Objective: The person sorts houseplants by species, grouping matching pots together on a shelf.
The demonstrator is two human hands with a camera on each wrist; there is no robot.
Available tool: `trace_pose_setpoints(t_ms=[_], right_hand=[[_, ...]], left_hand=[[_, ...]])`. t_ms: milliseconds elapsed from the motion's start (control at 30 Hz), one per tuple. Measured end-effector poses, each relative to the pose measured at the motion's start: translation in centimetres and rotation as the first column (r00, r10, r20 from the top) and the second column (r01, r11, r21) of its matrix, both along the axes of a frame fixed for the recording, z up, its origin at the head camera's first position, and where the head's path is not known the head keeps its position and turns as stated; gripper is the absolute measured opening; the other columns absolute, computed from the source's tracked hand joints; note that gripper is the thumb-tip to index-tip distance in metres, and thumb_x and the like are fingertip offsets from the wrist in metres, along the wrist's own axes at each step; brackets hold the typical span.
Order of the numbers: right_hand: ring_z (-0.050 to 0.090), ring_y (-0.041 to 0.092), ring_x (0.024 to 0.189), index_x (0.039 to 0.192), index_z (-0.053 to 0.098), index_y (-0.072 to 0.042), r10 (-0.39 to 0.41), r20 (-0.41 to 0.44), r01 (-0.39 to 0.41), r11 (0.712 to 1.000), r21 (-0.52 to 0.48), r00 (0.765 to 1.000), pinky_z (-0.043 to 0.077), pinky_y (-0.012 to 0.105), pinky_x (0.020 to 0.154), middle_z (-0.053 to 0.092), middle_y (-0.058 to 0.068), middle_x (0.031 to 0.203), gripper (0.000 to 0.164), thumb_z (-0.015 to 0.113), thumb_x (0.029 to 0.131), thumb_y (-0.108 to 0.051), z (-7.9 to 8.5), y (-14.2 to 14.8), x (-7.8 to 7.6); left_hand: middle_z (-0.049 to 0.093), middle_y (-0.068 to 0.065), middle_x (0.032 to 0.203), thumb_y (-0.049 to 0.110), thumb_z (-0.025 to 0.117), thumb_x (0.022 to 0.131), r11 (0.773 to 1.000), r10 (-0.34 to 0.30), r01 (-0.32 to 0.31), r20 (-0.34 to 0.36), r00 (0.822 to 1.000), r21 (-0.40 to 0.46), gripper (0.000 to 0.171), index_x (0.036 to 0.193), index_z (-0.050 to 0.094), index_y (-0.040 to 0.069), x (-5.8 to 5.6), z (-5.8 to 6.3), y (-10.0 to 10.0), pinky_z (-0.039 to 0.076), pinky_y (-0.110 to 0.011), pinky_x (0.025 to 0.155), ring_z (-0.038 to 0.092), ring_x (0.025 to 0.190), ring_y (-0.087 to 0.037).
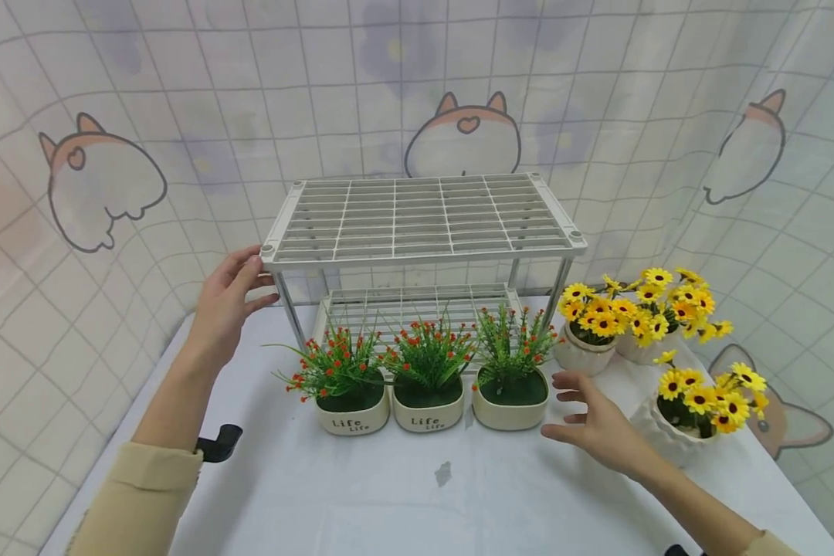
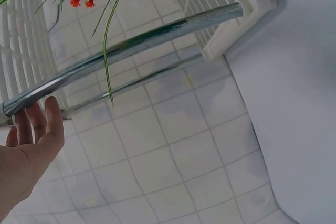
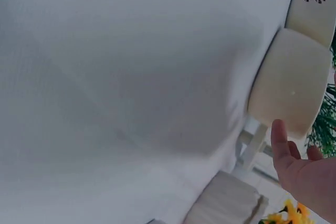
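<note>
A white two-tier rack (image 1: pixel 420 253) with metal poles stands on the table. At its upper front left corner, my left hand (image 1: pixel 224 305) touches the edge, fingers relaxed; in the left wrist view the fingertips lie by the end of a metal pole (image 2: pixel 152 38). Three cream pots with red-flowered plants line up before the rack: a left pot (image 1: pixel 353 419), a middle pot (image 1: pixel 427 415) and a right pot (image 1: pixel 510 414). My right hand (image 1: pixel 601 426) hovers just right of the right pot, fingers spread and nothing in them; its thumb overlaps the pot's side in the right wrist view.
On the right stand three white pots of yellow flowers: one beside the rack (image 1: pixel 584 357), one behind it (image 1: pixel 642 349) and one nearer the front (image 1: pixel 674 436). A patterned curtain (image 1: pixel 320 100) surrounds the table (image 1: pixel 389 494) at the back and sides.
</note>
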State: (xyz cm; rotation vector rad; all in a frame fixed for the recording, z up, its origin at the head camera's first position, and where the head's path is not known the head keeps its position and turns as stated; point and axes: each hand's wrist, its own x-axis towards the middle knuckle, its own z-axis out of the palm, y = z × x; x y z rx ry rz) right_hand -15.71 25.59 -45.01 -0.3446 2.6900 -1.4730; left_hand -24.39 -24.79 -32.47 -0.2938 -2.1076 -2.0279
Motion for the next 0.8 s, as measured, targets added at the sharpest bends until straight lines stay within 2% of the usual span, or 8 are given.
trace_pose_setpoints(t_ms=[167, 367, 600, 800], right_hand=[[0.046, 0.049, 0.131, 0.149, 0.032, 0.007, 0.03, 0.059, -0.026, 0.998, -0.062, 0.998, 0.051, 0.051, 0.096, 0.04, 0.028, 0.149, 0.082, 0.083, 0.087, -0.012, -0.5, -0.4, -0.3], [0.044, 0.049, 0.134, 0.157, 0.018, 0.006, 0.019, 0.13, -0.002, 0.991, -0.13, 0.991, 0.049, 0.051, 0.099, 0.034, 0.032, 0.152, 0.098, 0.084, 0.087, -0.013, -0.9, -0.8, -1.3], [0.041, 0.051, 0.137, 0.156, 0.021, 0.007, 0.052, 0.145, -0.028, 0.986, -0.166, 0.988, 0.047, 0.05, 0.102, 0.031, 0.032, 0.156, 0.096, 0.084, 0.086, -0.011, -1.4, -0.7, -2.7], [0.038, 0.053, 0.138, 0.157, 0.021, 0.006, 0.063, 0.173, -0.035, 0.986, -0.161, 0.983, 0.045, 0.056, 0.103, 0.029, 0.032, 0.157, 0.097, 0.085, 0.087, -0.014, -1.5, -1.1, -3.1]], left_hand=[[0.058, -0.001, 0.124, 0.037, 0.052, 0.108, 1.0, 0.014, -0.013, 0.015, 1.0, -0.015, 0.054, 0.149, 0.044, 0.003, 0.0, 0.0, 0.2, 0.053, -0.026, 0.089, 0.056, 0.112, -0.02], [0.057, -0.001, 0.126, 0.039, 0.052, 0.108, 1.0, 0.021, -0.021, 0.029, 0.999, -0.024, 0.058, 0.152, 0.041, 0.003, 0.0, 0.3, 0.3, 0.05, -0.028, 0.093, 0.056, 0.113, -0.02], [0.057, -0.002, 0.125, 0.039, 0.051, 0.108, 0.999, 0.036, -0.036, 0.064, 0.997, -0.009, 0.059, 0.154, 0.038, 0.004, -0.3, 0.7, 0.5, 0.047, -0.033, 0.095, 0.056, 0.113, -0.019], [0.056, -0.002, 0.125, 0.041, 0.049, 0.108, 0.999, 0.047, -0.045, 0.073, 0.996, -0.03, 0.06, 0.155, 0.037, 0.005, -0.4, 0.7, 0.6, 0.045, -0.035, 0.096, 0.055, 0.113, -0.018]])
